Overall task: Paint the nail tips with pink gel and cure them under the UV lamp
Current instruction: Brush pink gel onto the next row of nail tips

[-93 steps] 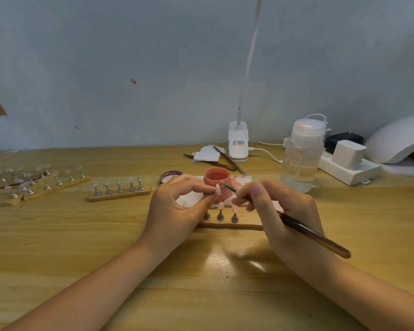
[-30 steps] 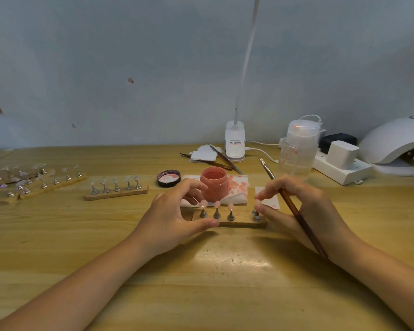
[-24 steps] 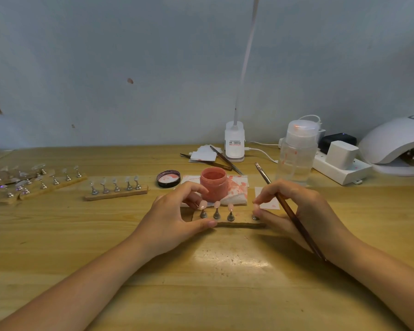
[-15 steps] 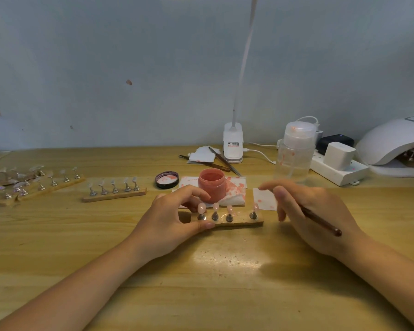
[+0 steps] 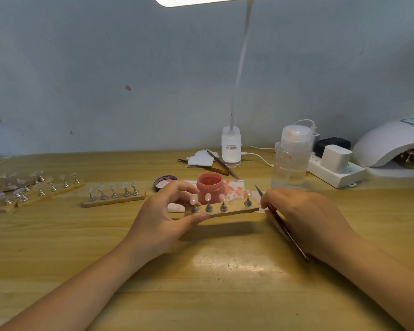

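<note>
A wooden strip (image 5: 234,209) carries several metal stands with pink-painted nail tips (image 5: 208,196). My left hand (image 5: 163,216) pinches the strip's left end between thumb and fingers and holds it just above the table. My right hand (image 5: 304,216) is at the strip's right end and grips a thin brown brush (image 5: 285,229), bristles pointing up and away. The open pot of pink gel (image 5: 210,183) stands right behind the strip on a stained paper towel (image 5: 234,191). The white UV lamp (image 5: 392,144) sits at the far right with more stands inside.
Another strip of clear tips (image 5: 114,195) lies to the left, with further strips (image 5: 34,187) at the far left. The pot's lid (image 5: 165,181), a clear pump bottle (image 5: 292,158), a power strip (image 5: 337,170), a desk lamp base (image 5: 231,146) and tweezers (image 5: 221,164) stand behind.
My right hand set a painted tip on the strip's right end, then turned the brush in its grip. The strip has now risen off the table in my left hand.
</note>
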